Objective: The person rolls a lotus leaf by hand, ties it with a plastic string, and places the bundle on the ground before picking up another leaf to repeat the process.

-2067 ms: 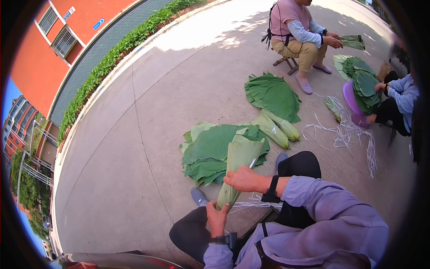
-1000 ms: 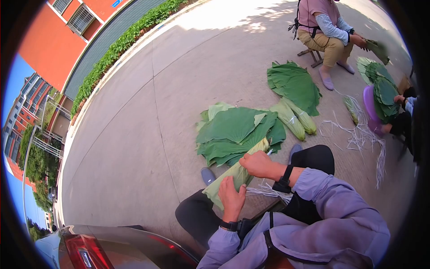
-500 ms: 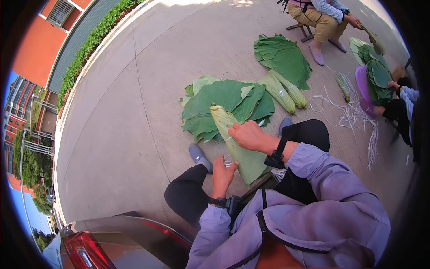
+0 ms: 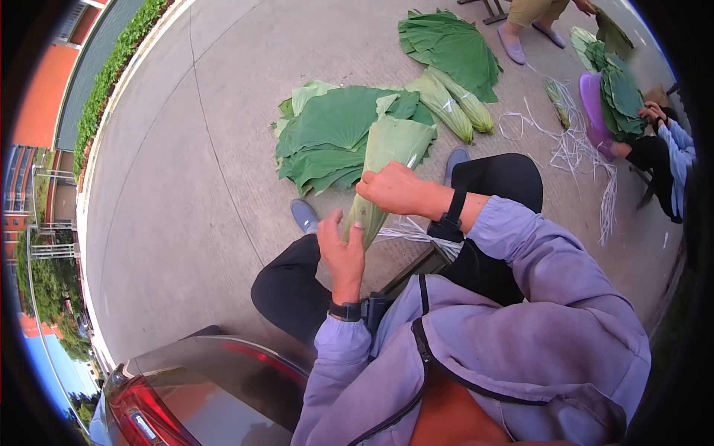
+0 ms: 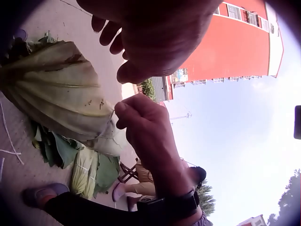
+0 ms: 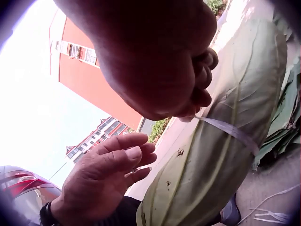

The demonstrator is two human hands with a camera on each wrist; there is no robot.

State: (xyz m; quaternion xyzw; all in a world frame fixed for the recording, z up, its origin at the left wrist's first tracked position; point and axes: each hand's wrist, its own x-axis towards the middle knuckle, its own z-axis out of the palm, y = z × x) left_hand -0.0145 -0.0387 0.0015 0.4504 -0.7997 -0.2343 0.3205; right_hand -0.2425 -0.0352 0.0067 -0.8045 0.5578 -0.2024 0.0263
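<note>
A rolled pale-green leaf bundle (image 4: 387, 149) stands slanted before the person's knees, its broad end upward. Across its middle runs a white strip (image 6: 230, 131), whose end the right hand (image 4: 398, 187) pinches in curled fingers. Beside the bundle's lower end is the left hand (image 4: 342, 249), fingers apart and loosely bent. The right wrist view shows the left hand (image 6: 106, 176) gripping nothing, with a gap to the bundle (image 6: 225, 122). In the left wrist view the right hand (image 5: 146, 125) is at the bundle's edge (image 5: 61, 89), below the left hand (image 5: 146, 37).
Green leaves (image 4: 335, 134) lie stacked beyond the feet, with two tied bundles (image 4: 450, 104) and another leaf stack (image 4: 454, 52) farther off. White strips (image 4: 573, 141) lie scattered at right, near two seated people. A car (image 4: 208, 386) stands at lower left.
The bundle has swung round, its broad end now pointing up and away. The right hand keeps its hold on the strip. The left hand has come up beside the lower end. The head view has tilted down.
</note>
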